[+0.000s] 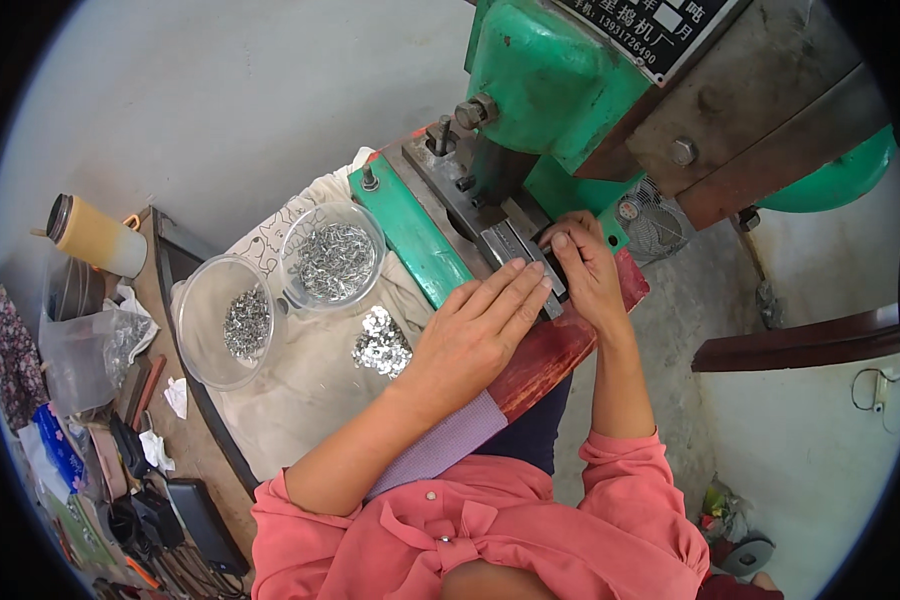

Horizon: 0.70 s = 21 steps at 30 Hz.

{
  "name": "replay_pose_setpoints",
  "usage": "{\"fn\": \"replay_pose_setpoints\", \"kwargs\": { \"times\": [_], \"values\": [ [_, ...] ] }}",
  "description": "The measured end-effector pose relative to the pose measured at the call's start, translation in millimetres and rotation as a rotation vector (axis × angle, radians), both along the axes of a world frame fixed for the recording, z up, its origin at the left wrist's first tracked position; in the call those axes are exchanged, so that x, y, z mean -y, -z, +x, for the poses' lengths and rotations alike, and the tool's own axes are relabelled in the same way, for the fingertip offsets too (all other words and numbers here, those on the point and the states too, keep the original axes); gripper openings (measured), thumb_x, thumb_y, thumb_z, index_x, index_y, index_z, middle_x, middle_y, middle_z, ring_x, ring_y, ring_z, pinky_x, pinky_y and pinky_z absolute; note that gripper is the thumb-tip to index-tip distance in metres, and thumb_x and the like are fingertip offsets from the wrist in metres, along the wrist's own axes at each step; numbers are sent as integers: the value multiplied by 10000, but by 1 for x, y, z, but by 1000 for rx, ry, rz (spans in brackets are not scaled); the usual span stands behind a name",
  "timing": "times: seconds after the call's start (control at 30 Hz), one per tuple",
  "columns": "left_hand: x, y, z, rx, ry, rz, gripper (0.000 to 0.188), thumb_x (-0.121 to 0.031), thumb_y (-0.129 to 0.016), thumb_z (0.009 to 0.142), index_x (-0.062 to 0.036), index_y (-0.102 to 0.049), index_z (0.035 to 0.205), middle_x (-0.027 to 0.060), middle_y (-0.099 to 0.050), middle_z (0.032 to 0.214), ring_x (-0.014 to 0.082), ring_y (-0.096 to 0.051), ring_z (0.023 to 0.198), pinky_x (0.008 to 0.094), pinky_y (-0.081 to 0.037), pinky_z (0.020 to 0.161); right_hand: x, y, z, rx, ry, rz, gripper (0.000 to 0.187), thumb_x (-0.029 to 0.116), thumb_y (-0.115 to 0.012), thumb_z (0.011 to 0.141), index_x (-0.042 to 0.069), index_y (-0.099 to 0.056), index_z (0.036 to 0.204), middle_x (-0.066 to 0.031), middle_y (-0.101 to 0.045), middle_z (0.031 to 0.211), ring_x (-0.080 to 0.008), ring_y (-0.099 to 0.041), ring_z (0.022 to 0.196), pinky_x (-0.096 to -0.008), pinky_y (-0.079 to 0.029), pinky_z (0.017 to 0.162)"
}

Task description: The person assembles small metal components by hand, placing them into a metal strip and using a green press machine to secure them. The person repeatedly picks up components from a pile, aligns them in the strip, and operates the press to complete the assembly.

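Observation:
A green press machine (560,80) stands in front of me, with a steel die block (508,243) on its bed. My left hand (480,330) lies flat, fingers stretched out together, their tips touching the near end of the die block. At the block's right side, my right hand (588,268) is closed, thumb against curled fingers; what it grips is mostly hidden. Left of the press, a clear round tub (378,235) holds many small shiny metal pieces. A second clear tub (195,325) holds fewer. Flat silvery pieces (381,343) lie heaped on the beige cloth (300,420).
The press bed has a red painted front edge (545,365) and upright bolts (369,178). A small fan (655,222) stands behind my right hand. On the side table at left are a yellow mug (100,237), plastic bags (80,340) and a black case (206,522).

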State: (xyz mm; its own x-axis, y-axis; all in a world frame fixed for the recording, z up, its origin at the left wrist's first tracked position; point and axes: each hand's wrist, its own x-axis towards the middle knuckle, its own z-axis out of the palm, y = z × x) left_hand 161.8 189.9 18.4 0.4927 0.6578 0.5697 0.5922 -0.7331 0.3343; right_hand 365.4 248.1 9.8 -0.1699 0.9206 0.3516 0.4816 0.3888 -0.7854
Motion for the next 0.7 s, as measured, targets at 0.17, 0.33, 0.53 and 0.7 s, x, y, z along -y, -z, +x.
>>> {"fn": "replay_pose_setpoints", "kwargs": {
  "times": [0.17, 0.33, 0.53, 0.7],
  "values": [
    [0, -1, 1, 33, 1, -2, 541, -1, -664, 795, -39, -601, 1332, 84, -593, 1379, 266, -558, 1293, 380, -466, 985, -2, 5, -2, -61, 42, -26, 358, 338, -603, 1003, -7, -675, 945, -116, -589, 1030, -257, -496, 1044, -358, -409, 923],
    [0, 0, 2, 45, -9, -4, 543, 2, -670, 787, -47, -610, 1324, 81, -602, 1369, 265, -565, 1280, 376, -481, 960, -6, 10, -1, -109, 26, -29, 359, 336, -619, 994, -12, -679, 930, -116, -590, 1034, -253, -505, 1021, -354, -413, 916],
    [-1, 0, 2, 54, 3, -42, 562, 12, -684, 783, -47, -600, 1335, 79, -594, 1384, 267, -558, 1289, 382, -482, 985, -3, 4, -5, -51, 71, -31, 335, 317, -624, 991, -3, -692, 915, -113, -595, 1039, -253, -522, 1010, -358, -423, 896],
    [0, 2, -4, 272, 52, -163, 725, 2, -762, 736, -15, -522, 1419, 163, -528, 1451, 345, -522, 1324, 417, -434, 1087, 0, 7, -3, -196, 79, -22, 262, 252, -586, 1008, 14, -684, 1057, -97, -604, 1075, -225, -532, 1030, -342, -431, 919]
  ]
}}
